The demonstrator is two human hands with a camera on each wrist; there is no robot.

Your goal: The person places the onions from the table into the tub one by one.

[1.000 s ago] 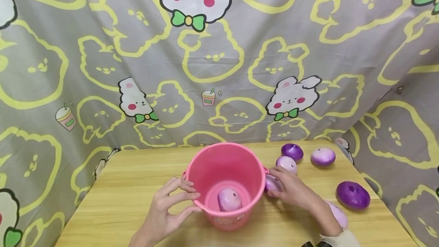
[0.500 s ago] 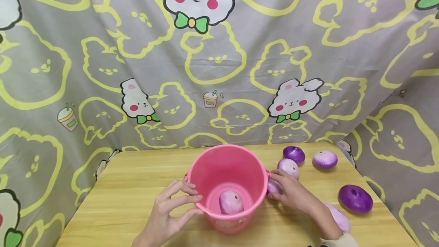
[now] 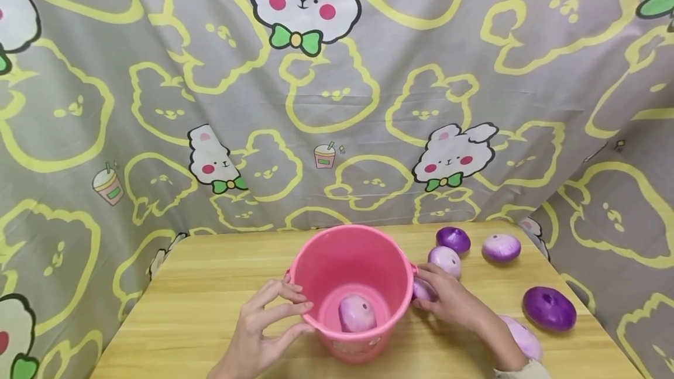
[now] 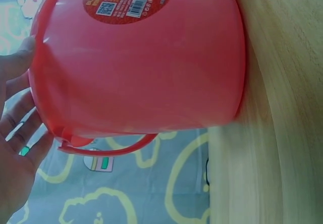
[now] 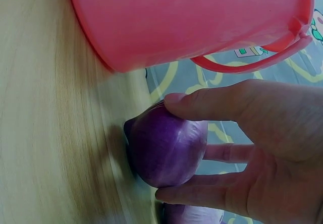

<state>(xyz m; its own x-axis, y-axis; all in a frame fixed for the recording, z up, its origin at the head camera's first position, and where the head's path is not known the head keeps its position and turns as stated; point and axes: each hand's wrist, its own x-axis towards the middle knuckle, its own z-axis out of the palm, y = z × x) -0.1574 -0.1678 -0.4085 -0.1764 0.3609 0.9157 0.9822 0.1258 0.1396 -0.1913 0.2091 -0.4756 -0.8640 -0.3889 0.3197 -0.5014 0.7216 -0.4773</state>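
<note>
A pink bucket [image 3: 350,250] stands upright on the table. One purple-and-white onion [image 3: 358,314] lies on its bottom. At the rim's left side, my left hand [image 3: 265,320] rests its spread, fairly straight fingertips, the thumb nearer the front. The left wrist view has the bucket's outer wall [image 4: 136,72] lying sideways. Just right of the bucket, my right hand [image 3: 447,297] grips another onion [image 3: 423,290], half covered by the hand in the head view. In the right wrist view the thumb and fingers hold this purple onion [image 5: 166,143] from opposite sides, low over the wood.
Beyond the right hand are a pale onion [image 3: 444,261], a dark purple onion [image 3: 453,240] and a two-tone onion [image 3: 501,248]. Another dark onion [image 3: 549,307] sits far right, and a pale one [image 3: 522,339] is partly behind my forearm. A patterned curtain [image 3: 337,104] surrounds the wooden table [image 3: 221,262].
The head view has shifted slightly, so everything appears a little lower and to the right. My right hand has covered slightly more of its onion. The left hand stays at the rim.
</note>
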